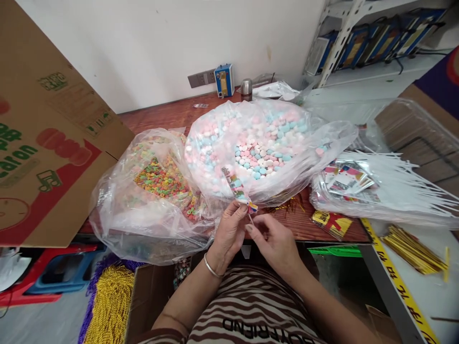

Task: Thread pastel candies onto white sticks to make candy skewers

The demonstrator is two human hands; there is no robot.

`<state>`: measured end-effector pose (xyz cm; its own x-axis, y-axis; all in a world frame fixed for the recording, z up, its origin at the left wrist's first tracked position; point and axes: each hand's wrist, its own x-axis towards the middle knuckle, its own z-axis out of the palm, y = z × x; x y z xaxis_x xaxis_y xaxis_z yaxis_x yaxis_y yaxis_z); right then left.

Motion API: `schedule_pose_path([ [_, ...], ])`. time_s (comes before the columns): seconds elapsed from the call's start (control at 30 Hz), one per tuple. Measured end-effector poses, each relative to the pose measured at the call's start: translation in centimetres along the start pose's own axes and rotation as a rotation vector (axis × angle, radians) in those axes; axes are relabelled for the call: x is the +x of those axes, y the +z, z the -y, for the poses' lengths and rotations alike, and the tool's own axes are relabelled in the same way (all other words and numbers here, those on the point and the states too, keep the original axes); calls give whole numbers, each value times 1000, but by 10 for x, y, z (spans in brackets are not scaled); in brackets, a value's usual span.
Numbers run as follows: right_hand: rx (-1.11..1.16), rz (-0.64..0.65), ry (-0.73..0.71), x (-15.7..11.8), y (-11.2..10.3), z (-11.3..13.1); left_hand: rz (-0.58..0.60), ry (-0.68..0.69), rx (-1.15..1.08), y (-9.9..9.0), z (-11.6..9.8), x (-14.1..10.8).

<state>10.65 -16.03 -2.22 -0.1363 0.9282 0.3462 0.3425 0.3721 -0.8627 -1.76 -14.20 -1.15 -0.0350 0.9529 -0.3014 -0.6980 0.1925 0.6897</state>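
My left hand [231,224] pinches the gathered end of a small clear candy bag [234,185], which tilts up and away from me with pastel sweets inside. A thin white stick [250,219] shows just below the bag's gathered end. My right hand [274,241] is closed with thumb and finger at the lower end of this stick; its other fingers are curled and partly hidden. Behind the hands lies a big clear plastic bag of pink, white and blue candies [256,160]. To its left, another clear bag holds small multicoloured rings [161,179].
White sticks [398,181] and printed packets [349,179] lie at right, near gold twist ties [416,248]. A yellow-black packet [332,224] sits at the table edge. A cardboard box [53,143] stands at left. A metal flask [246,90] and blue device [224,80] stand at the back.
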Motion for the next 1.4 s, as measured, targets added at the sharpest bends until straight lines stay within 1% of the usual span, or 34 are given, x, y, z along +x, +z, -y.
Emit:
schedule_pose_path([
  [0.03, -39, 56, -20, -1, 2, -2, 2, -7, -13, 0, 1, -1],
  [0.07, -65, 86, -36, -3, 4, -4, 9, -10, -24, 0, 2, -1],
  [0.2, -80, 127, -50, -6, 8, -7, 46, -20, -58, -1, 1, -3],
  [0.33, -12, 176, -25, -7, 8, -4, 34, -59, -99, -1, -3, -4],
  [0.47, 101, 202, 27, -8, 11, -3, -12, -74, -140, 0, -1, -3],
  [0.57, 123, 215, 57, -10, 12, -4, -36, -78, -152, 1, 0, -3],
  [0.6, 112, 196, 64, -10, 11, -5, -37, -74, -149, 0, -1, -3],
  [0.63, 95, 151, 69, -10, 9, -4, -33, -71, -142, 0, -1, -3],
  [0.73, 35, -93, 52, -4, 1, -1, -1, -96, -103, 1, -3, -6],
  [0.77, 24, -150, 36, -1, -2, 1, 10, -116, -96, 2, -2, -7],
  [0.8, 27, -175, 20, 3, -5, 3, 17, -132, -96, 3, -2, -9],
  [0.83, 51, -162, 13, 7, -7, 6, 20, -139, -103, 4, -1, -10],
  [0.9, 141, -92, 31, 13, -9, 10, 19, -131, -127, 7, 1, -12],
  [0.97, 226, -69, 61, 17, -9, 12, 21, -121, -150, 11, 3, -13],
  [1.07, 301, -124, 74, 14, -11, 11, 47, -154, -177, 19, 6, -11],
  [1.13, 317, -170, 64, 8, -18, 9, 79, -200, -181, 27, 11, -9],
  [1.2, 210, -233, 14, -3, -30, 8, 118, -269, -161, 34, 21, -8],
  [1.3, -147, -389, -137, -30, -55, 11, 208, -403, -86, 47, 42, -11],
  [1.4, -445, -509, -353, -66, -76, 19, 396, -527, -1, 58, 66, -26],
])
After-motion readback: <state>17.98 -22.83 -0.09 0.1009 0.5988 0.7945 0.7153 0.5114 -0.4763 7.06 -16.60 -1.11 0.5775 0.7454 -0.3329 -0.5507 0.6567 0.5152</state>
